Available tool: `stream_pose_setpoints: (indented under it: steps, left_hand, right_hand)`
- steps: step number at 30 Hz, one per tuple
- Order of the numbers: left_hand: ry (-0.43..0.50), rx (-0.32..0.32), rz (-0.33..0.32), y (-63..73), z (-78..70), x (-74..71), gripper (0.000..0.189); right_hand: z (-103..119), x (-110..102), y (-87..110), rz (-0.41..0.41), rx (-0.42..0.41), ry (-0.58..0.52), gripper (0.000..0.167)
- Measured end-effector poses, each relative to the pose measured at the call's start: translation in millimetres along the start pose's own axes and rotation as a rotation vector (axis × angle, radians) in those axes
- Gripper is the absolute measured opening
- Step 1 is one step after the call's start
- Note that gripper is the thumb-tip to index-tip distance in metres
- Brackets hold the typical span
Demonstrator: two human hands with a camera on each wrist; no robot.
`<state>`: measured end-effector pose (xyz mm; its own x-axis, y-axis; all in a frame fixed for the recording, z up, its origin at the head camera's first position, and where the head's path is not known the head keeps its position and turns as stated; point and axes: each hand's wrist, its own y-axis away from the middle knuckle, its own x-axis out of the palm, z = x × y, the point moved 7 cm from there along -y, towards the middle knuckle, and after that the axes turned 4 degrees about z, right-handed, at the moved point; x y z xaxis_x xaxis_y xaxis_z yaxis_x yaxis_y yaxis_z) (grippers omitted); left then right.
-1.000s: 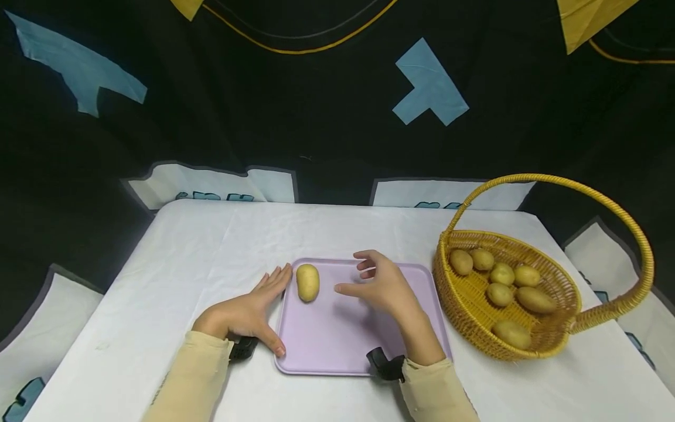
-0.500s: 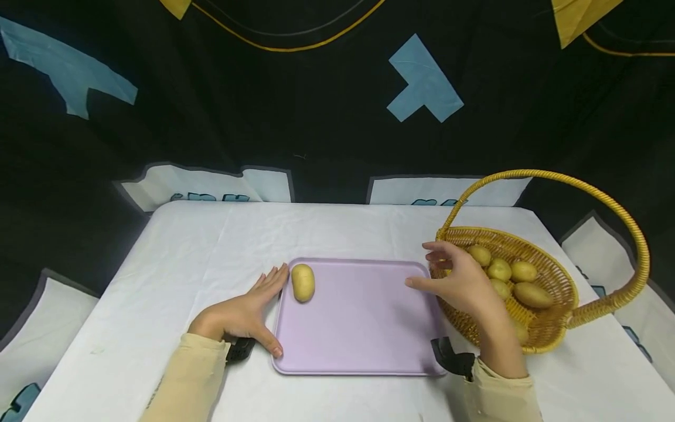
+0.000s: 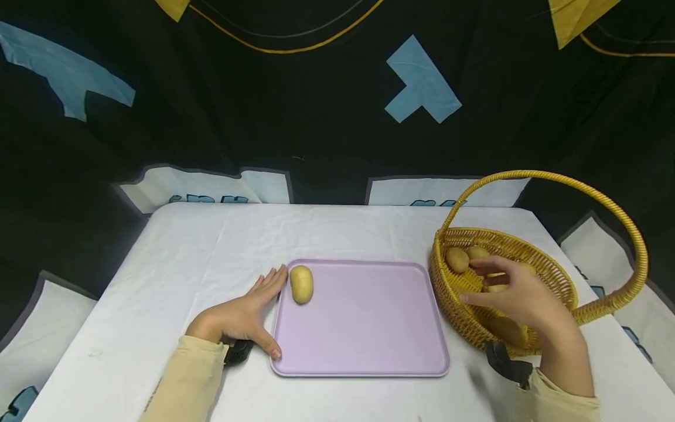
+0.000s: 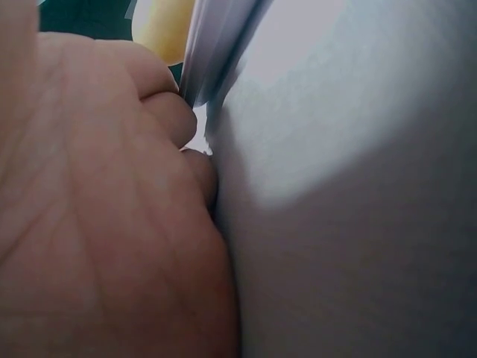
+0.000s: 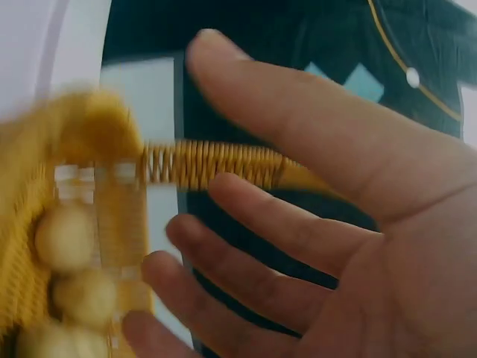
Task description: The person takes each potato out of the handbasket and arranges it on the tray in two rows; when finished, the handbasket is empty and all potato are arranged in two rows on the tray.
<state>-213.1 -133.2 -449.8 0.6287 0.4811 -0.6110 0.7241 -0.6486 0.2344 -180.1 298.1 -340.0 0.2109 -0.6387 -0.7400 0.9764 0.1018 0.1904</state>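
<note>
A single yellow potato point(image 3: 302, 285) lies in the upper left corner of the lilac tray point(image 3: 364, 319). Along the tray's left edge rests my left hand point(image 3: 239, 313), fingers straight and thumb spread near the lower left corner. Over the wicker basket point(image 3: 448, 287) hovers my right hand point(image 3: 519, 293), thumb and fingers apart, holding nothing. Beneath and around it are several potatoes point(image 3: 456, 259), some hidden by the hand. In the right wrist view the spread fingers point(image 5: 276, 224) show with potatoes point(image 5: 65, 237) beyond them.
The basket's tall arched handle point(image 3: 630, 228) rises at the right and leans outward. A white cloth point(image 3: 343, 231) covers the table. Behind it hangs a dark curtain point(image 3: 253, 117) with blue and yellow patches.
My right hand has moved right from above the tray to over the basket, its fingers still apart. The left hand stays at the tray's edge. The view has shifted slightly.
</note>
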Motion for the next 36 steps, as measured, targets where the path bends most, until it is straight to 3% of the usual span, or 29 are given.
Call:
stream_pose_setpoints:
  steps: [6, 15, 23, 28, 32, 36]
  left_hand:
    - [0.002, 0.002, 0.0, 0.1, -0.9, 1.7, 0.154]
    - [-0.002, 0.0, -0.001, 1.6, -1.6, 1.0, 0.154]
    - [-0.014, 0.017, -0.006, -0.9, 0.5, 0.2, 0.154]
    - [-0.012, 0.016, -0.003, -0.3, -0.1, -0.6, 0.153]
    - [-0.009, 0.015, -0.005, 0.5, 0.3, -1.1, 0.153]
    - [-0.003, 0.015, -0.008, 0.0, 0.7, -0.5, 0.153]
  right_hand:
    - [-30.6, -13.4, 9.1, 0.031, -0.001, 0.086, 0.075]
    - [-56.1, -8.9, 7.4, 0.164, 0.05, 0.098, 0.066]
    - [-66.2, -3.3, 6.9, 0.244, 0.114, 0.088, 0.055]
    - [-65.8, 1.0, 5.0, 0.232, 0.109, 0.109, 0.043]
    - [-69.5, 5.4, 5.0, 0.235, 0.192, 0.059, 0.039]
    - [-69.4, 7.0, 3.6, 0.23, 0.199, 0.109, 0.035]
